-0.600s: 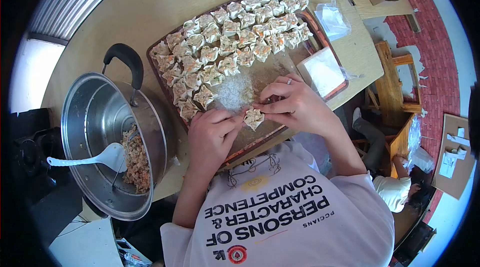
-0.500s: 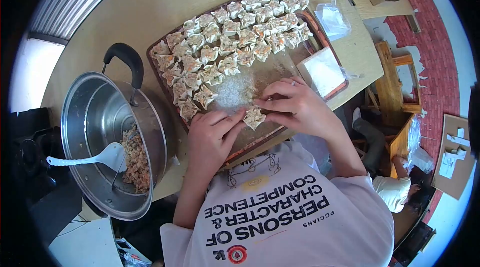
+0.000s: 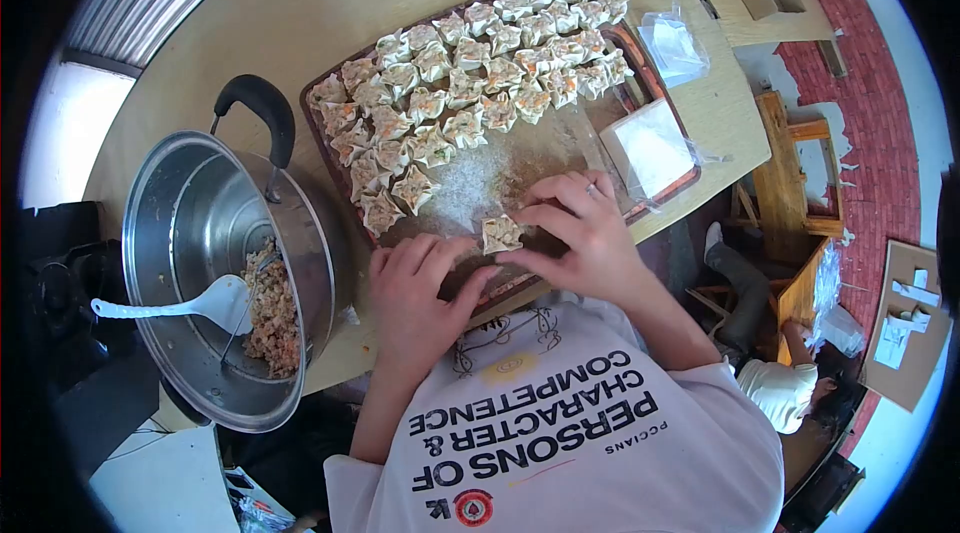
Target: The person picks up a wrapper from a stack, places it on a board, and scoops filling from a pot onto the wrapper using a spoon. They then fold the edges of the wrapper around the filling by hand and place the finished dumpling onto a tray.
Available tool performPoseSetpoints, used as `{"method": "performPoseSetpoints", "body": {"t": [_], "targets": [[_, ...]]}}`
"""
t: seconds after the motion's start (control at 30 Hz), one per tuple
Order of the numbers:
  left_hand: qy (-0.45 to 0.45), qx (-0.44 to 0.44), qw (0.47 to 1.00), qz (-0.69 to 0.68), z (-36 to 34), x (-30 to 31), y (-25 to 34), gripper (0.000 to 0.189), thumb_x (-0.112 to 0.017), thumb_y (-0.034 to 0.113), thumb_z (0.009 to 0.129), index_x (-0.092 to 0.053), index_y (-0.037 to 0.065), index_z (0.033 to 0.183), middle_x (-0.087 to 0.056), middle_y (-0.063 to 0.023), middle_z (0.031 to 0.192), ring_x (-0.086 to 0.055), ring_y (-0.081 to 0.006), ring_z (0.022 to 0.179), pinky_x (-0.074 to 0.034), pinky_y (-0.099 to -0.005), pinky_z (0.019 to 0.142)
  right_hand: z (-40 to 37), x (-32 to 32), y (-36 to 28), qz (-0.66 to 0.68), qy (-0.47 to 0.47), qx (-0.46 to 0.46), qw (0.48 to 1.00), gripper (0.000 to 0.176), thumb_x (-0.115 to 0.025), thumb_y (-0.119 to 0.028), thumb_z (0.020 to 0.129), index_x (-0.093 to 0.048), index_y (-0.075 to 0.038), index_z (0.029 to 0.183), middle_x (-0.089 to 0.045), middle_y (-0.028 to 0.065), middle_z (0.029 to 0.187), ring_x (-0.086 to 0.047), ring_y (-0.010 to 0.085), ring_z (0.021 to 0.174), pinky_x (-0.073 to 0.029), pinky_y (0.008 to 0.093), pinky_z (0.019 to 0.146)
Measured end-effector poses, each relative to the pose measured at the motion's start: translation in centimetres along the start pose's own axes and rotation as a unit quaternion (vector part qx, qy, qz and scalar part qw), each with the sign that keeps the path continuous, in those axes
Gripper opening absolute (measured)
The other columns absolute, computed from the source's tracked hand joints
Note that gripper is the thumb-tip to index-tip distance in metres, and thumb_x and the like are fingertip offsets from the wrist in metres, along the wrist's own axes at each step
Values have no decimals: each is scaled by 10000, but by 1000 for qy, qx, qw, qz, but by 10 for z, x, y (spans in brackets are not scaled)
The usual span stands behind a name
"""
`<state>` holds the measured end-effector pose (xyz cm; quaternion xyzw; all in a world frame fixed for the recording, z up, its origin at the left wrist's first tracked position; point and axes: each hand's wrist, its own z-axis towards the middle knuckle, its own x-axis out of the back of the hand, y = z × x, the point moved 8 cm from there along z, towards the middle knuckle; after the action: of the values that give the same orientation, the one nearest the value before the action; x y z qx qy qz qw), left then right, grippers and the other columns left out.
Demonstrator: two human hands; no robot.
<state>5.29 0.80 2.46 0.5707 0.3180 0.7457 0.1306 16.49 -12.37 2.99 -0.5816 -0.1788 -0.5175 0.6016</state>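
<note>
A small open-topped dumpling (image 3: 501,233) with pleated wrapper edges is near the front edge of the tray (image 3: 560,148). My right hand (image 3: 588,241) pinches its right side between thumb and fingers. To the left of the dumpling is my left hand (image 3: 413,288), thumb and fingers apart, with nothing in it. Several rows of similar filled dumplings (image 3: 465,88) cover the tray's far and left parts. White flour (image 3: 470,183) is scattered just beyond my hands. A stack of white square wrappers (image 3: 650,148) lies at the tray's right end.
On the left, a metal pot (image 3: 185,223) with a black handle leans toward me; it contains minced filling (image 3: 272,323) and a white spoon (image 3: 215,305). A plastic bag (image 3: 672,48) lies beyond the tray. Another person (image 3: 780,393) is at the right, near wooden furniture.
My left fingers have drawn back from the dumpling and spread. The dumpling has shifted slightly left and turned in my right hand. The whole view has shifted slightly.
</note>
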Motion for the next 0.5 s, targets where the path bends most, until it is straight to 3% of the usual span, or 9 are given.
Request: {"method": "performPoseSetpoints", "body": {"t": [0.07,0.17,0.27,0.37,0.5], "targets": [[23,-2,1000,8,0,5,-3,346,-890,283,753,-745,160,1041,-628,-7,863,-627,-200,831,-411,-384,829,-5,1,-2,-19,54,-44,997,428,-883,-308,755,-729,-106,1100,-625,41,1110,-616,244,1025,-410,432,923],[28,-25,999,11,2,7,-2,338,-893,282,747,-761,166,1036,-656,-13,918,-636,-204,854,-409,-391,853,-4,6,-2,18,53,-69,996,429,-878,-318,767,-732,-116,1116,-622,32,1112,-611,239,1023,-402,440,931],[20,-16,1000,-17,2,4,-6,213,-831,281,826,-777,182,1006,-667,26,940,-627,-201,904,-396,-396,873,-6,8,3,6,18,-50,999,431,-870,-308,774,-741,-125,1143,-620,21,1110,-604,228,1027,-398,440,938],[19,-15,999,-30,3,1,-9,146,-824,249,829,-793,190,958,-676,37,952,-618,-187,888,-394,-393,877,-5,7,2,4,19,-24,1000,521,-911,-242,705,-769,-148,1198,-635,5,1112,-607,224,1003,-394,421,931],[26,-41,999,-16,2,1,-6,121,-812,231,838,-800,184,949,-677,42,948,-612,-182,877,-394,-392,882,-5,3,2,5,33,-18,999,495,-903,-218,703,-779,-147,1177,-633,-8,1110,-600,219,1008,-392,428,932]]}}
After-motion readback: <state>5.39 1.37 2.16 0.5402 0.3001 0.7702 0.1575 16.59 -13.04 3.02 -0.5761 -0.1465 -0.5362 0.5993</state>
